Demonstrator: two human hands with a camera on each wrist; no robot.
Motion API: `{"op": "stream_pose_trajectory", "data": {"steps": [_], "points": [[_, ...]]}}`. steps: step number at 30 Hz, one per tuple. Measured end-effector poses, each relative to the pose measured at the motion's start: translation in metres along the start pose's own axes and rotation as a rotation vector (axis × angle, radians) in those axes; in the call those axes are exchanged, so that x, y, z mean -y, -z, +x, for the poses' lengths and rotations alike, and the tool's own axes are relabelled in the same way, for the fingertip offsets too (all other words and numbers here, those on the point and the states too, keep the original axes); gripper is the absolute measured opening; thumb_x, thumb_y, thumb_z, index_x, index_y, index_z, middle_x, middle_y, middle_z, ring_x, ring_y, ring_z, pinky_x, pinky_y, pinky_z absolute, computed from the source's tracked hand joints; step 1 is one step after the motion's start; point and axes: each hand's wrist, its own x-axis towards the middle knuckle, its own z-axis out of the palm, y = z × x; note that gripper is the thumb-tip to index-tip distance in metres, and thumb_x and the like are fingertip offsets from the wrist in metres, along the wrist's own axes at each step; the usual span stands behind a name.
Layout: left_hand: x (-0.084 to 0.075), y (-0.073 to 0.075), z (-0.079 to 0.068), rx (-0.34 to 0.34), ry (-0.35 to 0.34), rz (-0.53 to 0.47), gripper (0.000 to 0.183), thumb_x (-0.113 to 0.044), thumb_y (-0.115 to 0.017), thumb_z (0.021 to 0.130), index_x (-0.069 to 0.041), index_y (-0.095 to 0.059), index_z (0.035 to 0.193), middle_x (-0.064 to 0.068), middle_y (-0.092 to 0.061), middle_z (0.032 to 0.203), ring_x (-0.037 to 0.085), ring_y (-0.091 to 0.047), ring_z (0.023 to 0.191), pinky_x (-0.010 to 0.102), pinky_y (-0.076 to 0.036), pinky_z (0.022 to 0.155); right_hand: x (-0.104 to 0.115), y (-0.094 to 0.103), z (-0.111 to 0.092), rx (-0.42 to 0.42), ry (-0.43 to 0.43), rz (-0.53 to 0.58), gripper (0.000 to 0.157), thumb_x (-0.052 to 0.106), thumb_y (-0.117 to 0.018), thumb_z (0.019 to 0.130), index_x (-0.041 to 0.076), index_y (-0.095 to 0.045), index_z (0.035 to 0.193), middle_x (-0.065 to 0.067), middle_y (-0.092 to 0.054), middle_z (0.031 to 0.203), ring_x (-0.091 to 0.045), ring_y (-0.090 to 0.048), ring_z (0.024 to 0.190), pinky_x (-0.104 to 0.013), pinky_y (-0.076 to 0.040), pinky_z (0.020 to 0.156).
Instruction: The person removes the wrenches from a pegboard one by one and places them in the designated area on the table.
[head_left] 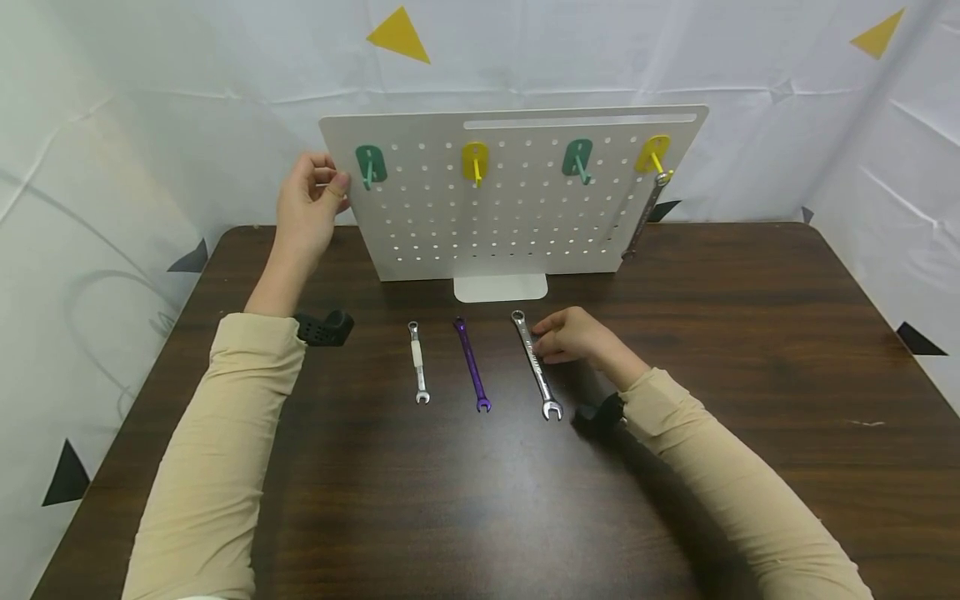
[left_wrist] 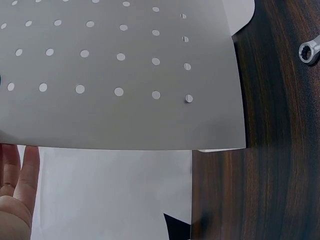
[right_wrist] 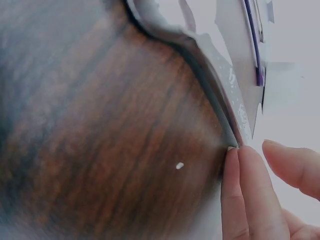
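Note:
My left hand (head_left: 311, 200) holds the left edge of a white pegboard (head_left: 427, 225), with its thumb over the front face; in the left wrist view only some fingers (left_wrist: 27, 175) show beside the board's edge. My right hand (head_left: 573, 337) is at the right side of the large silver combination wrench (head_left: 534, 362), which lies on the table. In the right wrist view its fingertips touch the side of that wrench (right_wrist: 220, 85), while the thumb stands apart from it. Left of it lie a purple wrench (head_left: 471, 362) and a smaller silver wrench (head_left: 417, 358) with a white band.
The board carries green hooks (head_left: 371, 165) and yellow hooks (head_left: 475, 162). A wrench (head_left: 647, 212) hangs from the rightmost yellow hook. The board's foot plate (head_left: 500, 288) rests on the dark wooden table (head_left: 420, 500). White sheets (head_left: 225, 83) surround the table.

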Motion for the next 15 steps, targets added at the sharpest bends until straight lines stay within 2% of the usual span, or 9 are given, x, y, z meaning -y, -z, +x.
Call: {"op": "stream_pose_trajectory", "data": {"steps": [5, 11, 15], "points": [[0.000, 0.000, -0.001, -0.001, -0.005, -0.001, 0.010, -0.024, -0.053, 0.095, -0.018, -0.051, 0.103, -0.010, -0.051, 0.097, 0.003, -0.054, 0.094, 0.038, -0.050, 0.101, 0.004, 0.005, -0.001, -0.015, 0.002, 0.019, 0.044, -0.003, -0.057, 0.088, -0.014, -0.047, 0.129, -0.019, -0.062, 0.107, -0.011, -0.063, 0.084, -0.035, -0.056, 0.092], [0.001, 0.000, 0.000, -0.004, -0.013, 0.004, 0.010, -0.023, -0.054, 0.095, -0.018, -0.052, 0.104, -0.010, -0.052, 0.096, 0.003, -0.055, 0.092, 0.036, -0.051, 0.099, 0.014, 0.023, -0.010, -0.052, 0.080, 0.053, 0.046, 0.000, -0.055, 0.090, -0.013, -0.044, 0.133, -0.024, -0.061, 0.115, -0.009, -0.064, 0.087, -0.034, -0.056, 0.093], [0.001, 0.000, 0.000, -0.006, -0.016, 0.008, 0.009, -0.022, -0.053, 0.096, -0.018, -0.052, 0.103, -0.011, -0.052, 0.096, 0.002, -0.055, 0.091, 0.036, -0.052, 0.098, 0.024, 0.038, -0.021, -0.078, 0.131, 0.112, 0.047, 0.000, -0.054, 0.092, -0.013, -0.041, 0.134, -0.011, -0.066, 0.102, -0.005, -0.064, 0.085, -0.028, -0.057, 0.089]]}}
